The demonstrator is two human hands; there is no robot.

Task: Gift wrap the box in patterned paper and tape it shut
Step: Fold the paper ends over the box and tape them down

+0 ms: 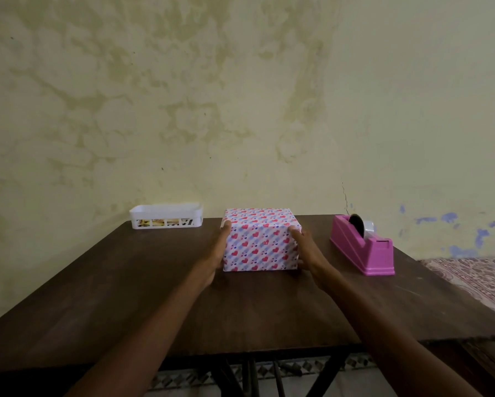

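Note:
The box, covered in white paper with red hearts and blue stripes, stands on the dark wooden table near its far edge. My left hand lies flat against the box's left side, fingers straight. Against the box's right side my right hand presses, its fingertips reaching the top right edge. A pink tape dispenser with a roll of tape stands to the right of the box, apart from both hands.
A white slotted plastic basket with small items inside sits at the table's far left edge by the stained wall. A patterned cloth surface lies beyond the table's right edge. Table legs show below the front edge.

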